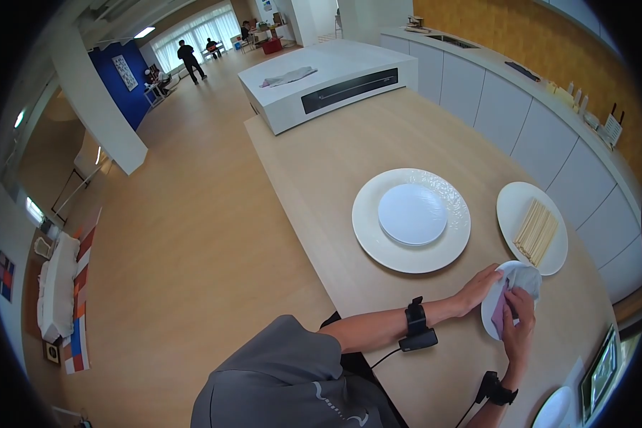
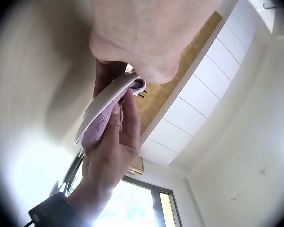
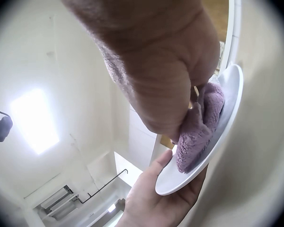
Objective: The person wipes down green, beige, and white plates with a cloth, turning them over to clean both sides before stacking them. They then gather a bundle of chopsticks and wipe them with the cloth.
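With our left hand (image 3: 154, 196) gripping the small plate (image 3: 234, 92) and our right hand (image 1: 521, 314) pinching the purple cloth (image 3: 198, 139), we should wipe lightly out to its rim.

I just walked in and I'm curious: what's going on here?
A person holds a small plate in the left hand and grips a purple cloth against it with the right hand. On the table, a round plate sits on a large plate, and pale sticks lie on an oval plate.
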`<state>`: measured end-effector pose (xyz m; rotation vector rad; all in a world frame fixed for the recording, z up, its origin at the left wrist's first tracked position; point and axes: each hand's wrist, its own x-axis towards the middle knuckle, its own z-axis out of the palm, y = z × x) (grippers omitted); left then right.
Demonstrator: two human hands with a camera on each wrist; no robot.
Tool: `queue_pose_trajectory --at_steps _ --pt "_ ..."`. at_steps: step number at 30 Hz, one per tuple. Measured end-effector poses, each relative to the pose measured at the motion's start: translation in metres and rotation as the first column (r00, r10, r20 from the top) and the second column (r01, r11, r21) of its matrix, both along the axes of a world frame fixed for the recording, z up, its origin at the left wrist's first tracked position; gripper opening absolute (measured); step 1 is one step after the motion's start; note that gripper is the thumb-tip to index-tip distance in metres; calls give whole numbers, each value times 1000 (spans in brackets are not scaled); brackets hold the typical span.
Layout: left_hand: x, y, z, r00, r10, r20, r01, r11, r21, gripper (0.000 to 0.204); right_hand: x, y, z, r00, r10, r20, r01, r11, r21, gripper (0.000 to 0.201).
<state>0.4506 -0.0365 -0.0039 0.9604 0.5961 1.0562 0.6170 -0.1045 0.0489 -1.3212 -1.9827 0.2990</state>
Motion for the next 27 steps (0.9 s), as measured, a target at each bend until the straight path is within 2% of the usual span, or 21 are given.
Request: queue_pose_trajectory --at_steps 1,2,4,7,8,10,11,12,13,14,15,17,19,21,24,27 --pt "-1 -1 1 1000 19 -5 -19 1000 0 34 -1 1 -1 997 -5 71 2 999 42 30" --pt "-3 0 2 1000 17 -6 -17 1000 -3 34 -3 2 -1 998 -7 70 4 999 39 30" --pt "-2 3 2 1000 13 27 -11 998 -65 34 -6 -1 0 991 -120 61 118 992 47 30" --pt "-6 7 5 995 100 27 -98 993 -72 34 -7 -4 0 979 -203 3 203 979 10 29" --pt "-8 13 -1 991 133 -25 -133 991 -1 35 -6 -5 4 985 -172 -5 172 985 -11 29" --pt "-9 15 3 993 89 74 -83 993 -83 35 -3 -14 14 994 -105 -15 104 992 -67 28" --pt "-9 13 9 990 109 84 -99 989 -106 34 -12 -10 19 1000 -14 -26 12 996 -92 27" --pt "-10 12 8 990 108 88 -97 987 -125 34 -19 -11 18 998 -51 -28 48 994 -102 27" --pt "-9 12 7 989 111 93 -97 986 -139 35 -24 -11 18 997 -9 -80 0 994 -110 28" --pt "-8 13 1 993 98 64 -89 986 -142 36 -26 -11 18 990 37 -133 -52 992 -113 28" --pt "-8 14 -5 996 88 34 -82 986 -147 37 -29 -11 16 991 9 -133 -24 993 -118 28" --pt "-6 10 -2 997 21 67 -8 981 -192 40 -31 -8 12 994 62 -95 -65 997 -31 29" --pt "-5 7 0 996 -38 84 51 986 -160 43 -28 -6 11 994 27 -102 -31 999 -40 30" --pt "-5 2 5 992 -92 91 105 983 -152 47 -23 -2 7 999 -44 23 41 994 103 32" --pt "-4 -1 8 992 -112 64 120 984 -134 50 -16 -3 12 985 -140 96 124 980 157 32" --pt "-7 0 9 995 -102 9 102 989 -106 52 -10 -3 13 971 -229 64 220 968 123 39"
